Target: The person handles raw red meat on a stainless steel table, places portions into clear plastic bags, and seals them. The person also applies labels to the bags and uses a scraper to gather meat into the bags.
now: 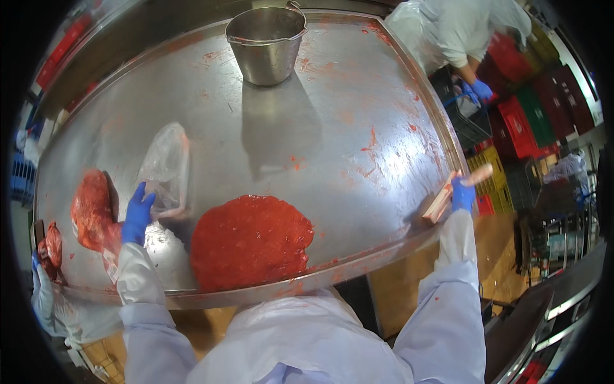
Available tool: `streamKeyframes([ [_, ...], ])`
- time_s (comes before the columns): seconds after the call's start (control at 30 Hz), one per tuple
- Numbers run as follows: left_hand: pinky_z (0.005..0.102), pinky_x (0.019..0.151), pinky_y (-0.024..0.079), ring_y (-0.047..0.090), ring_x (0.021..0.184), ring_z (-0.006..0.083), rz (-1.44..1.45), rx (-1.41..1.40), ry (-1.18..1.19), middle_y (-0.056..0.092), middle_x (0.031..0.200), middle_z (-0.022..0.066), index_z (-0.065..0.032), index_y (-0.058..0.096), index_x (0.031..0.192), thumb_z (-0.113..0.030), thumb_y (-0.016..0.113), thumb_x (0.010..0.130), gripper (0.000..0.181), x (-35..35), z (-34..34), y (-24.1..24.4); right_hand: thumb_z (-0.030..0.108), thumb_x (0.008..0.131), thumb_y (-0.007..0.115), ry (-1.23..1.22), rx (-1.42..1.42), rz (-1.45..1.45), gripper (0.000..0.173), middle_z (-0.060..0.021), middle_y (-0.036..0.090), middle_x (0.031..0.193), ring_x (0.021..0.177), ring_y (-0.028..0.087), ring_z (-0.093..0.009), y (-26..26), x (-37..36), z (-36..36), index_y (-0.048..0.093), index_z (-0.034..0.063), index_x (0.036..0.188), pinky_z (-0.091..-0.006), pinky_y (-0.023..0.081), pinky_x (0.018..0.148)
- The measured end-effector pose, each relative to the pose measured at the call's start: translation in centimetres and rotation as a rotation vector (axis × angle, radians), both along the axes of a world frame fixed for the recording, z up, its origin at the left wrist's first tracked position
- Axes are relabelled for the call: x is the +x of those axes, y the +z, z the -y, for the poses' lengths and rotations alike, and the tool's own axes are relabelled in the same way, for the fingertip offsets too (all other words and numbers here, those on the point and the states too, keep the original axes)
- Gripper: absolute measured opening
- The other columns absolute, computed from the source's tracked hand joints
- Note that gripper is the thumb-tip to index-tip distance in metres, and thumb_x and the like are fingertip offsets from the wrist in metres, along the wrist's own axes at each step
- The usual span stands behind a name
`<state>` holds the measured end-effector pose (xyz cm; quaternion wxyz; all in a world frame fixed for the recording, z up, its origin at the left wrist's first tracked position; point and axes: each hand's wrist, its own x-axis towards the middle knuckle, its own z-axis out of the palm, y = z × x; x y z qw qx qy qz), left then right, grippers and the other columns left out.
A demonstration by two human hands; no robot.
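Observation:
My left hand (136,216), in a blue glove, is at the lower left edge of a crumpled clear plastic bag (165,163); whether its fingers grip the film I cannot tell. Left of it lies a piece of raw red meat (93,211) on the steel table (211,139). A broad red puddle, probably blood (252,242), spreads near the front edge. At the table's right edge my right hand (463,196), also gloved, is closed around a pale, blurred rod-like object (479,174). A long pale piece with red streaks (439,201), perhaps bone, is beside its fingers.
A steel bucket (266,53) stands towards the far edge. A raised rim (336,271) borders the table. Beyond the right side a co-worker's gloved hands (477,90) are over a dark crate (463,117), near stacked crates. Another person's sleeve (43,300) and more meat (52,247) are at left.

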<state>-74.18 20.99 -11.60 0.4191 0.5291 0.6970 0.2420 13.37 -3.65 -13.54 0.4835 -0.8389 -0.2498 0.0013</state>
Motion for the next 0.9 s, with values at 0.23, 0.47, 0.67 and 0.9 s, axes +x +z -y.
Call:
streamKeyframes([
  [0.23,0.0361,0.094,0.046,0.053,0.120,0.0286,-0.157,0.076,0.017,0.051,0.135,0.0241,-0.0158,0.040,0.146,-0.016,0.062,0.086,0.064,2.2,1.2,2.1,0.018,0.079,0.069,0.385,-0.093,-0.041,0.018,-0.0079,0.067,0.086,0.079,0.063,-0.019,-0.9,2.8,-12.8,0.068,0.0051,0.092,-0.0350,0.051,0.075],
  [0.47,0.0416,0.098,0.044,0.055,0.116,0.0410,-0.595,0.253,-0.002,0.055,0.130,0.0246,-0.0166,0.034,0.147,-0.019,0.063,0.083,0.071,4.2,6.9,3.3,0.030,0.092,0.059,1.115,-0.227,-0.402,0.025,-0.0053,0.064,0.079,0.079,0.062,-0.018,3.5,-27.6,-21.3,0.064,0.0063,0.086,-0.0341,0.049,0.074],
  [0.67,0.0418,0.094,0.048,0.061,0.109,0.0349,-0.906,-0.010,-0.206,0.057,0.127,0.0208,-0.0137,0.060,0.126,-0.022,0.051,0.086,0.041,2.6,10.1,2.6,0.003,0.079,0.066,1.597,-0.158,-0.731,0.012,-0.0030,0.060,0.089,0.093,0.057,-0.015,6.5,-43.6,-17.9,0.062,0.0045,0.091,-0.0314,0.045,0.088],
  [0.9,0.0457,0.091,0.049,0.063,0.105,0.0340,-0.920,-0.114,-0.171,0.045,0.141,0.0198,-0.0135,0.064,0.120,-0.015,0.051,0.086,0.036,3.4,11.0,3.4,0.009,0.082,0.065,1.742,0.000,0.081,0.013,-0.0098,0.070,0.092,0.089,0.067,-0.024,10.8,-51.5,-22.6,0.065,0.0081,0.094,-0.0337,0.051,0.079],
])
